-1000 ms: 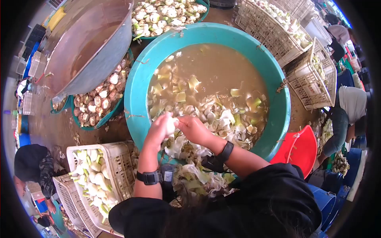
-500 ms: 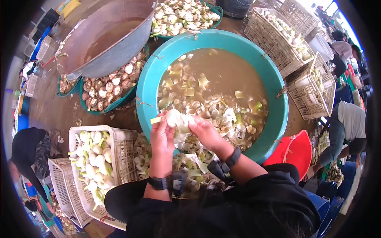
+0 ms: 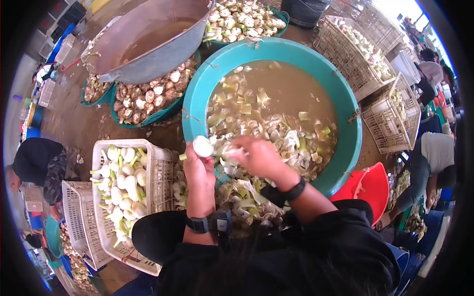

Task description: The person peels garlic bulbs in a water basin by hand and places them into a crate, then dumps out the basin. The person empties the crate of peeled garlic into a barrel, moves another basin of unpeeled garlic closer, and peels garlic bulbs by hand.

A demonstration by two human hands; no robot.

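Observation:
My left hand (image 3: 199,172) is closed around a peeled white bulb (image 3: 202,146), whose short green stem pokes out on the left. Just to the right, my right hand (image 3: 256,157) is slightly blurred, its fingers pinched on a pale piece of peel (image 3: 230,152). Both hands are over the near left part of a large teal tub (image 3: 349,123). Brown water (image 3: 286,91) fills it, with many loose peels (image 3: 276,133) floating or heaped toward me. More peels (image 3: 242,197) lie in a pile below my hands.
A white crate (image 3: 160,177) of cleaned bulbs stands at my left. Brownish bulbs fill a green basket (image 3: 148,101) under a metal basin (image 3: 158,64). Crates (image 3: 345,59) line the right, with a red plastic container (image 3: 373,190) nearer me. Other people (image 3: 39,163) work on both sides.
My right hand has pulled away from the bulb to the right, taking pale peel with it. The left hand has turned the bulb so its rounded white end shows. The view has shifted slightly.

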